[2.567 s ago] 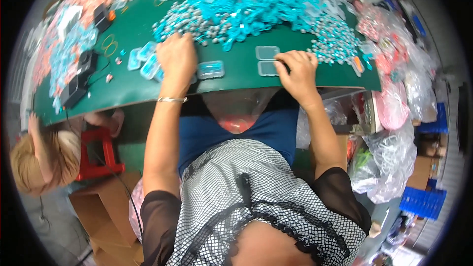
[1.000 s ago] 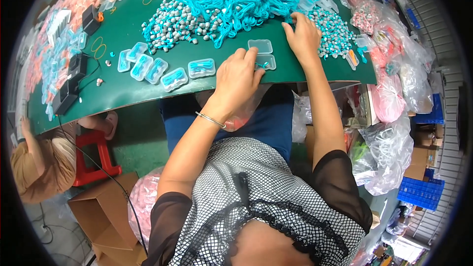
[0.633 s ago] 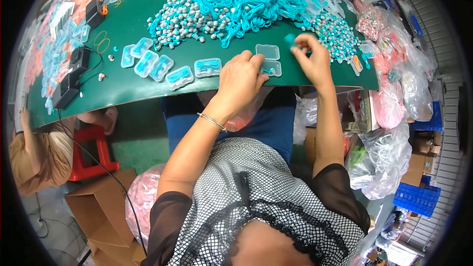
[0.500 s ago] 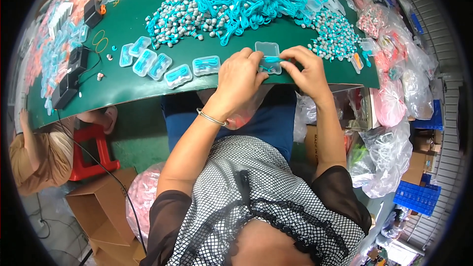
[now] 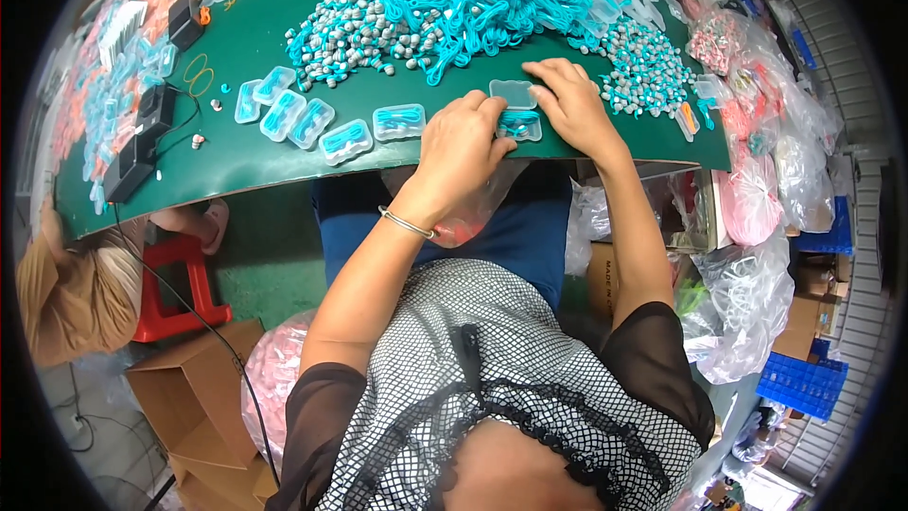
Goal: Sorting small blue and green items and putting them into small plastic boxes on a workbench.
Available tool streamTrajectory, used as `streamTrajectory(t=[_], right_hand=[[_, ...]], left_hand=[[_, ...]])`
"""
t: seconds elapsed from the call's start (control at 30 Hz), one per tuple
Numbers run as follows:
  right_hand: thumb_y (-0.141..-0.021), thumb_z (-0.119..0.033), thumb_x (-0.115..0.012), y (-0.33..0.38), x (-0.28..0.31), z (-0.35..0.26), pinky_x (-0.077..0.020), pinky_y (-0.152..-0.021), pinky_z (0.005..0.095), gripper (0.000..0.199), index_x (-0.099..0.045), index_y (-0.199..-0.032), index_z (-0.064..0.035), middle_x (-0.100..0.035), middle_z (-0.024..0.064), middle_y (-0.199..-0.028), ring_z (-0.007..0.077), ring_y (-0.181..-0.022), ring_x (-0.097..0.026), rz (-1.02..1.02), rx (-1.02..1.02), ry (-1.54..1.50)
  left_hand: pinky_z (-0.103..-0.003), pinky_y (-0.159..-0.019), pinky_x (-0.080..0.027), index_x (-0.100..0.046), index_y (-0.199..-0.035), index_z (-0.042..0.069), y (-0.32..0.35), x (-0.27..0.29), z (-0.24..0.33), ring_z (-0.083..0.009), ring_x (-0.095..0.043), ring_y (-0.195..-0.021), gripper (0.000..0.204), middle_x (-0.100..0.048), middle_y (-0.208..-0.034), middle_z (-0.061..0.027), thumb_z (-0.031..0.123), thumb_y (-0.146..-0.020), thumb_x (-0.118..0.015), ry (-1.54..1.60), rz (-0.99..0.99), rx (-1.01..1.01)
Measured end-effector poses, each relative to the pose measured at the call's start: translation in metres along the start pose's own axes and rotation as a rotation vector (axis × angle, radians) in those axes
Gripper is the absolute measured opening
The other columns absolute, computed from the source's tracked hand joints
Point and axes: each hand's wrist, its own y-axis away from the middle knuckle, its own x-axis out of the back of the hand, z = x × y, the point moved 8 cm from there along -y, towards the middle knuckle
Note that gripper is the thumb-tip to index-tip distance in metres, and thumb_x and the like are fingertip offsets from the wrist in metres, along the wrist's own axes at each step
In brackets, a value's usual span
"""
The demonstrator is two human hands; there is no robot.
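A small clear plastic case (image 5: 518, 125) lies open near the front edge of the green table (image 5: 236, 161), its lid part (image 5: 512, 92) lying just behind it, with teal cord inside. My left hand (image 5: 461, 144) presses its fingertips on the case's left side. My right hand (image 5: 567, 106) rests on the case's right side and lid. Both hands touch the same case. Behind them spreads a heap of teal corded earplugs (image 5: 445, 9). A row of several filled clear cases (image 5: 317, 118) lies to the left.
Black boxes (image 5: 142, 132) and a cable sit at the table's left. Pink earplug bags (image 5: 757, 142) and clear bags (image 5: 747, 312) crowd the right. Another person (image 5: 71, 284) crouches lower left beside a red stool (image 5: 180, 289) and cardboard boxes (image 5: 189, 397). A blue crate (image 5: 802, 383) stands at right.
My left hand moved from the row of cases at left over to the open case. My right hand reached back to the heap, then came back with teal cord to the case.
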Motion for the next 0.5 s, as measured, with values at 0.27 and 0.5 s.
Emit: streamTrajectory(t=[0.27, 0.5], right_hand=[[-0.081, -0.007, -0.073, 0.003, 0.003, -0.004, -0.0532, -0.077, 0.0336, 0.023, -0.068, -0.103, -0.0006, -0.069, 0.0132, -0.102, 0.0259, -0.091, -0.068, -0.163, -0.061, -0.345], [-0.079, -0.006, -0.074, 0.028, 0.004, -0.027, -0.0526, -0.084, 0.0376, 0.031, -0.068, -0.109, -0.0016, -0.068, 0.0138, -0.105, 0.0303, -0.099, -0.065, -0.026, 0.048, -0.269]], left_hand=[[-0.044, -0.071, -0.051, -0.058, -0.117, 0.003, 0.005, 0.005, 0.002, -0.0343, -0.063, -0.083, 0.047, -0.06, -0.092, -0.0127, 0.016, -0.076, -0.079, 0.082, 0.097, -0.018], [-0.045, -0.07, -0.051, -0.059, -0.109, 0.005, 0.0, -0.005, 0.006, -0.0347, -0.062, -0.084, 0.028, -0.056, -0.092, -0.013, 0.022, -0.088, -0.068, -0.065, 0.102, -0.137]])
